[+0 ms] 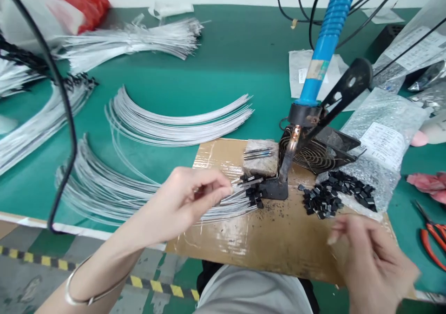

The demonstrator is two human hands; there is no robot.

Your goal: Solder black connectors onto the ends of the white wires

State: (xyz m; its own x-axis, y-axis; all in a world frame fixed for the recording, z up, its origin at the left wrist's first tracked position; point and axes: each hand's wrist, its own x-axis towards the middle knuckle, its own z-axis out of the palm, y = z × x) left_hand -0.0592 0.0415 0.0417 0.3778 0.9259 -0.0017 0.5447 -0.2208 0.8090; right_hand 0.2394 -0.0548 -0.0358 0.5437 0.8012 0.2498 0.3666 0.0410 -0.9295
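Observation:
My left hand (200, 195) is closed in a pinch on a thin white wire (134, 165), whose end points toward the soldering iron's tip. Under that hand lies a bundle of white wires (104, 193), with small black connector housings (256, 193) at its right end. The soldering iron (294, 140), with a blue sleeve, is held tip down in a black stand (277, 189). My right hand (374, 258), slightly blurred, has its fingers curled together just below a pile of black housings (324, 198); anything between the fingertips is hidden.
Brown cardboard (265, 239) covers the green mat. A sponge block (261, 158) bears several thin metal pieces. Another wire bundle (181, 123) lies behind. To the right are a bubble-wrap bag (376, 137) and red-handled pliers (432, 239). A black cable (64, 100) hangs at left.

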